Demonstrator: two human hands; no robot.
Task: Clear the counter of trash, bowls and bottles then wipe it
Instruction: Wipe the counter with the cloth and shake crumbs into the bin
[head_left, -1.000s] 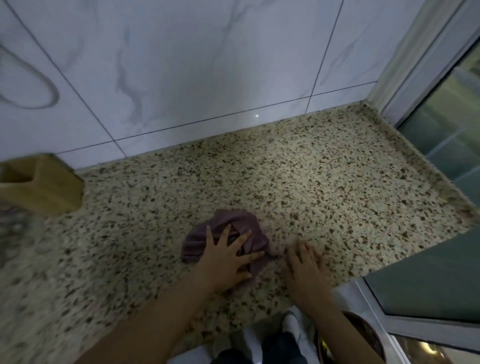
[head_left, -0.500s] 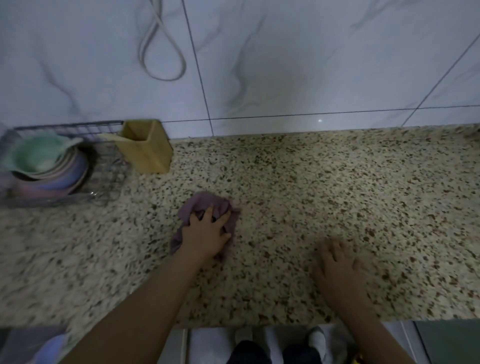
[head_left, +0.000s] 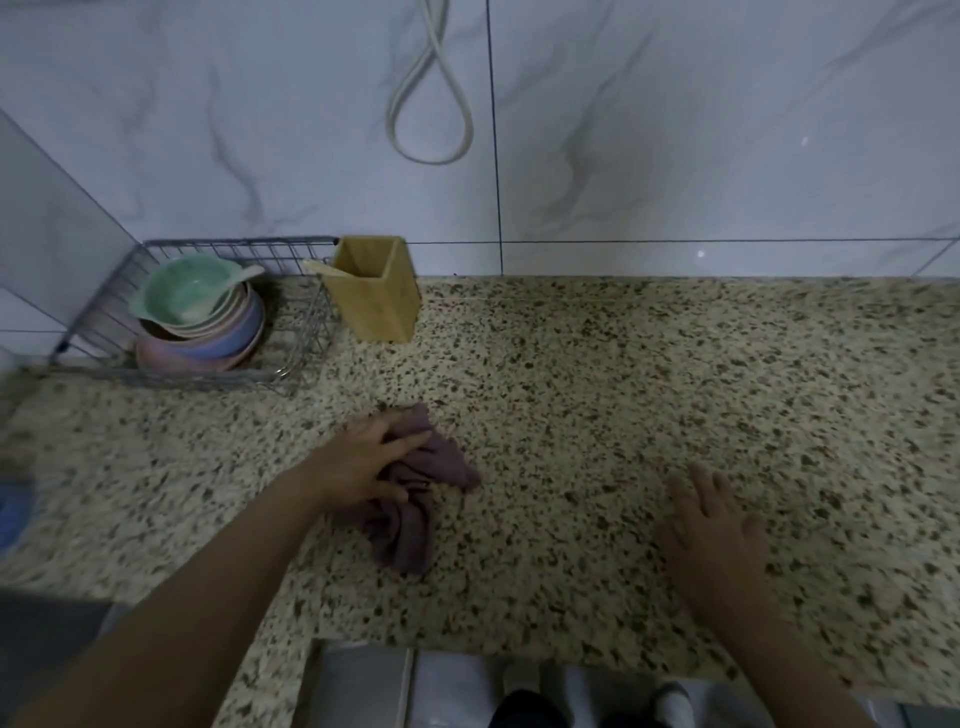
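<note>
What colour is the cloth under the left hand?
The cloth is a dull purple, best seen in the head view, where the left hand presses on it.

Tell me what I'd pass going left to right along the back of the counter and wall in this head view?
Wire rack holding stacked bowls → wooden holder → looped cord hanging on the wall. Nearer the front: left hand on the purple cloth, then the right hand flat on the counter.

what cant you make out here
Head view only:
- Cloth: part is hidden under the left hand.
- Right hand: motion-blurred, so contact with the counter is unclear.
- Bowls: lower ones are hidden by the stack.
- Blue thing: cut off by the left edge.
- Holder: contents are mostly hidden by its walls.
</note>
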